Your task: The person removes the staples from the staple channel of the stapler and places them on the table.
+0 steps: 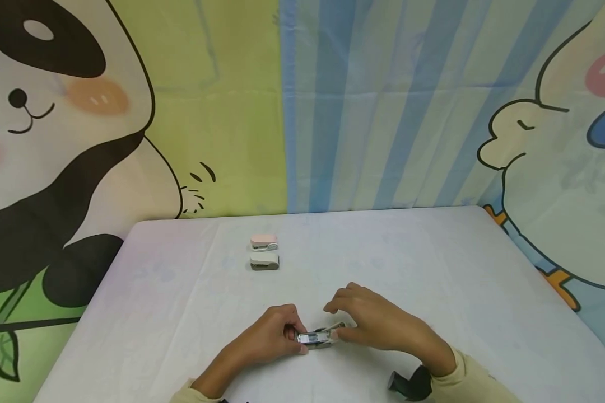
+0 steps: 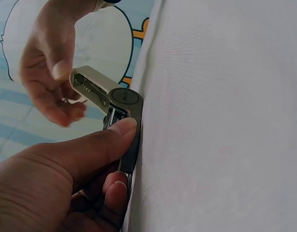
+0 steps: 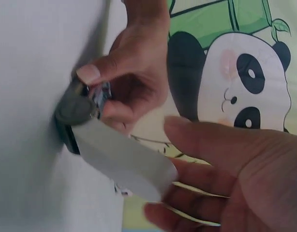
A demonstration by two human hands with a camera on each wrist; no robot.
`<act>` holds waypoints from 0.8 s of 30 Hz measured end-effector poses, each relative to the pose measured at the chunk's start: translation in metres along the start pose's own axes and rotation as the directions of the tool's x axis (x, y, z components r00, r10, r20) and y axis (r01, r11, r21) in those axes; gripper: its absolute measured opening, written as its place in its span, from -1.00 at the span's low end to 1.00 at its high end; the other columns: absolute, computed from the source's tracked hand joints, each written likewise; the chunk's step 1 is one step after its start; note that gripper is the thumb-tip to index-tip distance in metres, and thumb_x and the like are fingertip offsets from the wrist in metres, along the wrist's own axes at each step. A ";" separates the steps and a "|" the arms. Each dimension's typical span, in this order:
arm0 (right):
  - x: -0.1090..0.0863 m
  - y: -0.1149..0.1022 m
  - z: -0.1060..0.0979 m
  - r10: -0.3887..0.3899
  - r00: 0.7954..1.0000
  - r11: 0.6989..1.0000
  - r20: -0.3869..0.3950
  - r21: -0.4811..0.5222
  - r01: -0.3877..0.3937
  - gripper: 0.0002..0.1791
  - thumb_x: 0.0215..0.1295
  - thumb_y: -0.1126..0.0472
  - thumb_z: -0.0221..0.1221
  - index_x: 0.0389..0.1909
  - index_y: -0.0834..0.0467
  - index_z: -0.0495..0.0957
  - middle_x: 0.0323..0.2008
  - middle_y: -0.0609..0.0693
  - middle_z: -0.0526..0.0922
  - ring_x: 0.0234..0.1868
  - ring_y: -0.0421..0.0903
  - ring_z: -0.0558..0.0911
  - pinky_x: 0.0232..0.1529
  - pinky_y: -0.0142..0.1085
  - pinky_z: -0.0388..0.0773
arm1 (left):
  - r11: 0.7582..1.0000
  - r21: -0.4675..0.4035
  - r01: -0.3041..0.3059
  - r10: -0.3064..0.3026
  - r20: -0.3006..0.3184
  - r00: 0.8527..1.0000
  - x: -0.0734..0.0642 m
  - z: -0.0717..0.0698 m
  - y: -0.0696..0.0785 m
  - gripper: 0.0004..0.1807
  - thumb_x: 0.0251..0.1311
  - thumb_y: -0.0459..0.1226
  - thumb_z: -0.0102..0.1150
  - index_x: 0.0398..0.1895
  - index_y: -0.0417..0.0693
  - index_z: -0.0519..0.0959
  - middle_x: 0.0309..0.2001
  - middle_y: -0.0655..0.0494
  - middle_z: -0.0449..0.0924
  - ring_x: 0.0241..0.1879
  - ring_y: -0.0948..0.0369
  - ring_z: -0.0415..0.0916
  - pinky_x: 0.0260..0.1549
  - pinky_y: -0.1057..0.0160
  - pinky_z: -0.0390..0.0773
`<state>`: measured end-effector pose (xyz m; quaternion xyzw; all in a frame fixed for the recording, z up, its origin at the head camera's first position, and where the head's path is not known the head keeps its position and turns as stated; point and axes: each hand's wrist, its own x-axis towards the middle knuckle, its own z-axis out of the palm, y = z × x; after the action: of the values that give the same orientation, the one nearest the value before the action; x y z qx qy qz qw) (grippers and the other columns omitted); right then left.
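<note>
A small stapler [image 1: 319, 338] lies on the white-covered table with its pale top arm [image 2: 93, 84] swung up from the dark base, showing the metal inside. My left hand [image 1: 277, 334] grips the base, the thumb on top near the round hinge [image 2: 126, 96] and the fingers curled beneath. Beside the raised arm's free end is my right hand [image 1: 380, 322], its fingers loosely bent and spread apart from the thumb. The right thumb [image 2: 61, 70] is close to the tip of that arm; whether it touches is unclear.
Farther back on the table [image 1: 423, 257] lie a pink stapler [image 1: 264, 241] and a white and grey stapler [image 1: 264, 261], one behind the other. A cartoon-printed curtain [image 1: 222, 112] hangs behind the table. A dark device [image 1: 410, 385] sits by my right wrist.
</note>
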<state>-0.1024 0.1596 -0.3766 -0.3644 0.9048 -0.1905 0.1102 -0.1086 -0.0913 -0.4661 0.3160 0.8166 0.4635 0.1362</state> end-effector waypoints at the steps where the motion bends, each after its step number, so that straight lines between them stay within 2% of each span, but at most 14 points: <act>1: 0.002 -0.002 0.002 -0.019 0.999 1.000 -0.026 0.018 0.020 -0.65 0.21 0.11 0.34 0.00 0.12 0.64 -0.14 -0.18 0.58 -0.10 -0.24 0.44 -0.09 -0.29 0.48 | 1.000 0.000 0.001 -0.001 0.000 1.000 0.000 0.000 0.000 -0.79 -0.10 -0.35 0.53 -0.39 0.00 0.68 -0.43 0.27 0.45 -0.46 0.39 0.42 -0.48 0.40 0.49; 6: 0.011 -0.011 0.015 -0.077 0.993 0.995 -0.088 0.054 0.082 -0.81 0.24 0.16 0.31 -0.13 0.07 0.70 -0.25 -0.29 0.58 -0.21 -0.27 0.45 -0.15 -0.34 0.43 | 1.000 0.010 -0.013 0.013 0.003 1.000 -0.001 -0.002 -0.001 -0.80 -0.08 -0.35 0.52 -0.39 0.01 0.68 -0.42 0.27 0.45 -0.46 0.38 0.41 -0.49 0.39 0.49; 12: 0.018 -0.017 0.033 -0.124 0.986 0.992 -0.113 0.005 0.125 -0.86 0.18 0.21 0.34 -0.23 0.06 0.74 -0.35 -0.30 0.58 -0.33 -0.36 0.39 -0.26 -0.42 0.35 | 1.000 0.011 -0.008 0.008 0.001 1.000 -0.001 -0.001 0.000 -0.80 -0.07 -0.35 0.52 -0.39 0.04 0.69 -0.44 0.27 0.45 -0.46 0.39 0.41 -0.49 0.40 0.48; 17: 0.021 -0.017 0.040 -0.124 0.984 0.992 -0.125 -0.018 0.123 -0.89 0.16 0.22 0.36 -0.28 0.03 0.74 -0.37 -0.31 0.57 -0.35 -0.38 0.38 -0.32 -0.46 0.32 | 1.000 0.015 -0.004 0.004 0.007 1.000 0.000 -0.001 0.000 -0.80 -0.07 -0.34 0.52 -0.38 0.05 0.68 -0.43 0.27 0.45 -0.46 0.39 0.42 -0.48 0.39 0.49; 24: 0.022 -0.015 0.044 -0.098 0.986 0.995 -0.133 0.001 0.099 -0.94 0.17 0.21 0.37 -0.32 0.02 0.74 -0.36 -0.33 0.56 -0.32 -0.38 0.40 -0.25 -0.43 0.38 | 1.000 0.007 -0.004 0.004 0.015 1.000 0.000 -0.002 -0.001 -0.81 -0.06 -0.34 0.51 -0.38 0.04 0.68 -0.42 0.28 0.45 -0.45 0.38 0.42 -0.47 0.38 0.49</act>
<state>-0.0941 0.1224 -0.4108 -0.3950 0.8903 -0.2228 0.0417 -0.1094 -0.0930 -0.4659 0.3215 0.8166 0.4584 0.1402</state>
